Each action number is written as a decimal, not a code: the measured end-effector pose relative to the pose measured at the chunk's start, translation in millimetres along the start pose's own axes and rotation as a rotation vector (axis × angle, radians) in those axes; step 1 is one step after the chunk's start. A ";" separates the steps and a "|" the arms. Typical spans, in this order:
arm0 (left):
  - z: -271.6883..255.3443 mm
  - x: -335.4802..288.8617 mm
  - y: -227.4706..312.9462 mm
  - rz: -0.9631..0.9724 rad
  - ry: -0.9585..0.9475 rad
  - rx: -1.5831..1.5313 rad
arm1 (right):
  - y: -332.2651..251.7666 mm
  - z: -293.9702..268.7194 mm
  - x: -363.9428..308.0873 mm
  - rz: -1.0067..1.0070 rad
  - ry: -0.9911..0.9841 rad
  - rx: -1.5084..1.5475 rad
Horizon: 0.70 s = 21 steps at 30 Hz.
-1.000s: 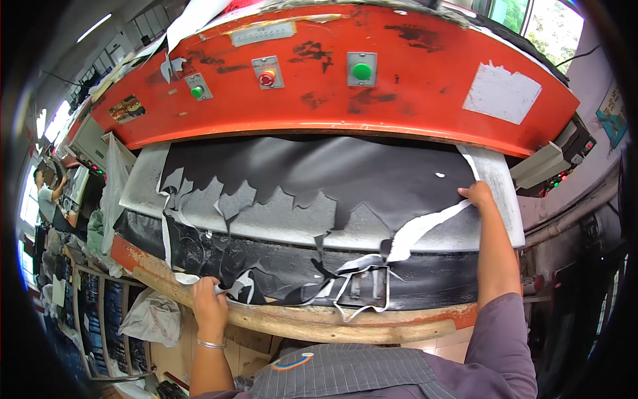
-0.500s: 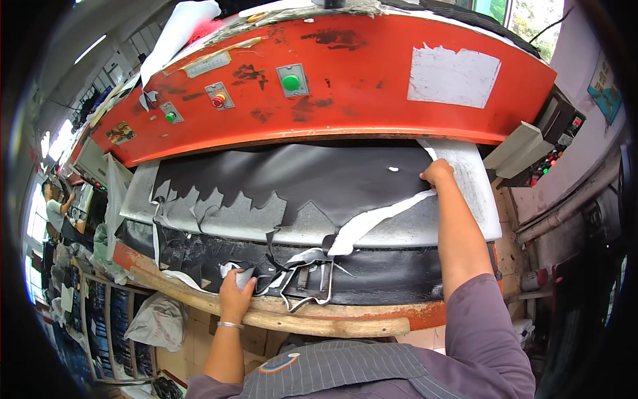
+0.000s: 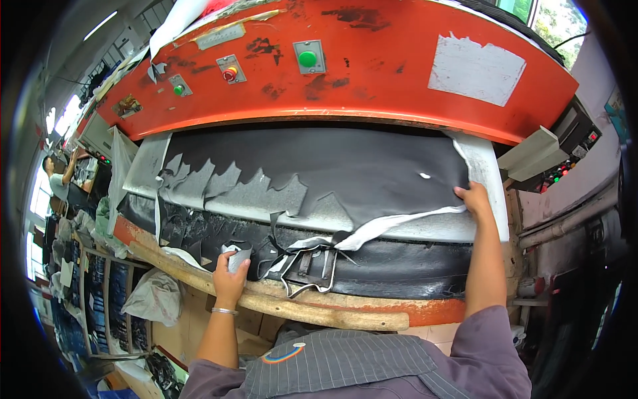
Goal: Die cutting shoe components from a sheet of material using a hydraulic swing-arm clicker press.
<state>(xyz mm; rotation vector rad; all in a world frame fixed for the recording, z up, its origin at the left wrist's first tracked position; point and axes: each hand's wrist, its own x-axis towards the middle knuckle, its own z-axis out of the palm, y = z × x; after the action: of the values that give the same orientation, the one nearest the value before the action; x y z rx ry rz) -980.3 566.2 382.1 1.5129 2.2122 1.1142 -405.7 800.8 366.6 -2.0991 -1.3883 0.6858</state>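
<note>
Gripping the dark sheet [image 3: 319,169] by its right edge

I am seeing the sheet lying across a pale board [image 3: 493,193], its far side passing out of sight beneath a red panel [image 3: 372,86], its near left side showing jagged cut-outs. With the right hand [image 3: 474,199] I am pinching the sheet's right edge, thumb and fingers nearly together. A white strip [image 3: 389,227] is trailing from near that hand toward the board's near edge. With the left hand [image 3: 230,279] I am holding a grey scrap [image 3: 240,259] between thumb and half-curled fingers. To the right of that hand, a rectangular frame [image 3: 307,263] is lying on a black ledge [image 3: 399,272] beside dark and white offcuts. A wooden rail [image 3: 319,314] is running along the front. Above the sheet, the panel is carrying two green buttons [image 3: 307,59], a red button [image 3: 230,74] and torn white paper [image 3: 475,70]. Far left, a co-worker [image 3: 60,183] is standing well apart.
</note>
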 end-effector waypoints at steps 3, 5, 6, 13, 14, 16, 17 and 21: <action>2.0 2.0 -7.7 -0.036 -0.060 0.006 | 13.6 -19.7 -13.6 -0.007 0.130 -0.141; -3.2 8.2 -5.5 -0.057 -0.114 0.013 | 1.2 -27.9 -39.5 -0.007 0.315 -0.283; -6.0 13.8 -10.5 -0.066 -0.121 0.012 | 5.3 -28.3 -45.2 -0.065 0.362 -0.278; -50.6 72.5 -35.5 -0.218 -0.292 0.252 | -138.8 61.5 -182.1 -0.791 -0.155 -0.167; -54.2 82.6 -41.8 -0.214 -0.291 0.248 | -173.8 79.1 -200.6 -0.930 -0.373 -0.315; -53.6 108.9 -54.1 0.227 -0.065 0.428 | -201.7 129.8 -223.1 -1.212 -0.549 -0.239; -46.7 120.7 -51.3 0.190 -0.104 0.313 | -213.6 153.6 -227.1 -1.271 -0.624 -0.214; -7.6 160.2 -26.5 0.390 -0.374 0.024 | -227.2 223.9 -228.5 -1.401 -0.727 -0.403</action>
<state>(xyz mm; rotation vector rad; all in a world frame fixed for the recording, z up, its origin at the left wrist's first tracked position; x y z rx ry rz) -1072.8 698.2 403.0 2.0297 1.7341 0.8088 -783.8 697.3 382.9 -0.5428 -2.9828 0.5196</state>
